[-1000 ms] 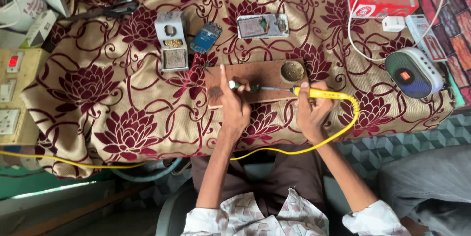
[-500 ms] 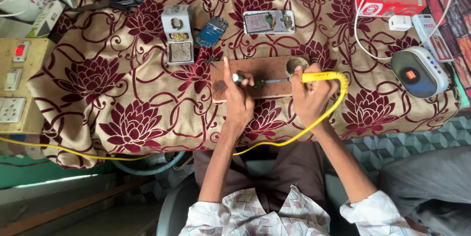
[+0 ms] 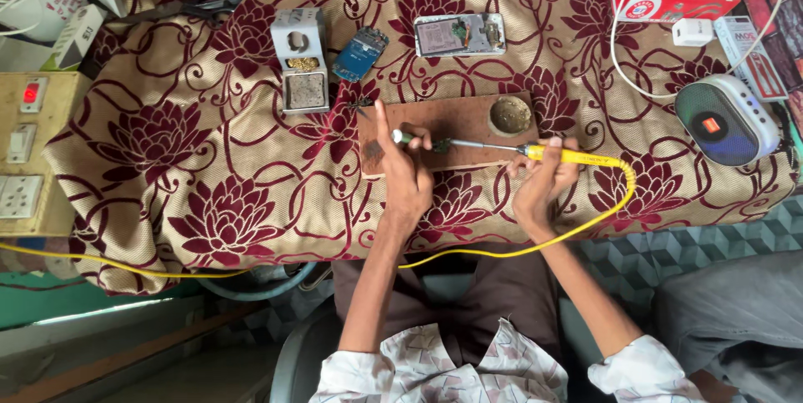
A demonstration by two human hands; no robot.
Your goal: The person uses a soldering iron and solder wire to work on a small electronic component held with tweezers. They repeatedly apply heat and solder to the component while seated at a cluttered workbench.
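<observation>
**Two hands at a soldering board**

Nearest the camera, the person's forearms rose from patterned sleeves toward a table draped in a gold cloth with maroon flowers (image 3: 192,202). The right hand (image 3: 542,189) was clamped around the yellow handle of a soldering iron (image 3: 548,154), whose metal shaft pointed left across a brown wooden board (image 3: 468,118). Its yellow cord (image 3: 602,215) looped down off the near edge of the table. The left hand (image 3: 406,177) rested on the board with the index finger stretched far, thumb and other fingers pinched together on a small part at the iron's tip; what the part was could not be told. A round dish (image 3: 510,115) sat in the board's far right corner. Farther off lay a grey soldering stand (image 3: 301,60), a blue circuit board (image 3: 360,53) and an opened phone (image 3: 460,35). A small speaker (image 3: 723,123) stood at the right, a switchboard (image 3: 25,152) at the left
</observation>
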